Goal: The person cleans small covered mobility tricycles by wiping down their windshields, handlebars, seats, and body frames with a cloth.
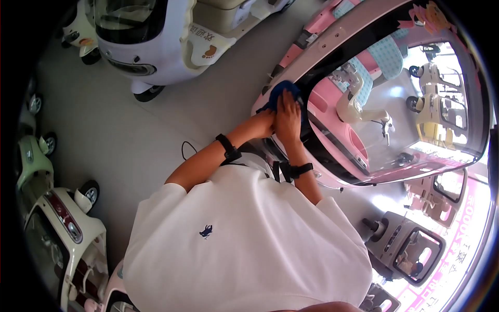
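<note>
My right hand [287, 118] presses a bunched blue cloth [283, 91] against the pink front edge of a small enclosed vehicle [327, 48]. Its fingers lie close together over the cloth, pointing away from me. Tucked in beside it, my left hand [266, 124] touches the right one near the cloth's lower edge; its fingers are mostly hidden. The vehicle's large windshield [384, 99] is right of my hands. Through it show a handlebar [383, 118], pink trim and seats with light blue dotted covers.
A pale lavender vehicle [179, 47] stands ahead on the grey floor [135, 125]. A cream vehicle [91, 229] and a green one [35, 161] are at left. At right are a grey vehicle [403, 244] and a window with pink lettering [457, 244].
</note>
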`<state>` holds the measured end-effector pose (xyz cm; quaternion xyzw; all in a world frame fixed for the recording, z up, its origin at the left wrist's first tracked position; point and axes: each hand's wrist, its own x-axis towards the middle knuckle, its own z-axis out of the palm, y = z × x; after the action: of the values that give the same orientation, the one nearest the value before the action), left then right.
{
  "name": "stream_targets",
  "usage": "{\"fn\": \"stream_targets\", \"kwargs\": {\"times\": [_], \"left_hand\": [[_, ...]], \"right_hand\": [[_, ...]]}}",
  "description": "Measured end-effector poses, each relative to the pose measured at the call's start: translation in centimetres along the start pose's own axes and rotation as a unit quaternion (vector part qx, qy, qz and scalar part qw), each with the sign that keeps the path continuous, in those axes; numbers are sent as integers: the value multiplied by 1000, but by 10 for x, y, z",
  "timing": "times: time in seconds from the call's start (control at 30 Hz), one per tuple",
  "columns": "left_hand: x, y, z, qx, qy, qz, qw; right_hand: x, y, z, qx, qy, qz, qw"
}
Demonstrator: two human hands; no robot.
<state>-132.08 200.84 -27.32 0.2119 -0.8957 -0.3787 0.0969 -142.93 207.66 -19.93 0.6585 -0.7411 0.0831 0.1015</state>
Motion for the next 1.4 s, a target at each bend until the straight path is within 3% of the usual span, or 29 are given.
{"fn": "stream_targets", "kwargs": {"times": [0.13, 0.27, 0.4, 0.47, 0.57, 0.6, 0.7, 0.83, 0.9, 1.0, 1.13, 1.27, 1.33, 1.4], "left_hand": [[3, 7, -28, -9, -66, 12, 998], [19, 32, -65, 1, -55, 9, 998], [39, 81, -94, -65, 223, 129, 964], [63, 102, -104, -65, 298, 181, 935], [78, 122, -125, -64, 217, 125, 966], [73, 117, -122, -64, 210, 118, 968], [75, 100, -112, -133, 243, 124, 953], [64, 70, -94, -129, 217, 58, 966], [60, 47, -84, -120, 131, 12, 984], [57, 16, -45, -138, 140, 28, 980], [40, -10, -5, -66, -5, 21, 998], [37, 14, -28, -53, 3, -13, 998], [42, 44, -67, -56, 3, -16, 998], [52, 50, -66, -99, 144, 33, 984]], "right_hand": [[-14, -3, -3, 45, -10, 1, 999], [2, 12, -22, 67, 42, 11, 997], [36, 41, -85, -27, 187, 71, 979], [54, 57, -113, -45, 259, 107, 959], [63, 65, -143, -68, 283, 149, 945], [62, 73, -145, -59, 302, 115, 945], [58, 70, -143, -59, 288, 115, 949], [44, 49, -124, -6, 221, 142, 965], [32, 42, -101, 66, 170, 152, 971], [11, 30, -74, 134, 102, 160, 973], [-19, 11, -38, 205, 54, 198, 957], [-28, 28, -34, 239, 18, 149, 959], [-21, 31, -48, 221, 56, 168, 959], [-13, 42, -54, 210, 117, 183, 953]]}}
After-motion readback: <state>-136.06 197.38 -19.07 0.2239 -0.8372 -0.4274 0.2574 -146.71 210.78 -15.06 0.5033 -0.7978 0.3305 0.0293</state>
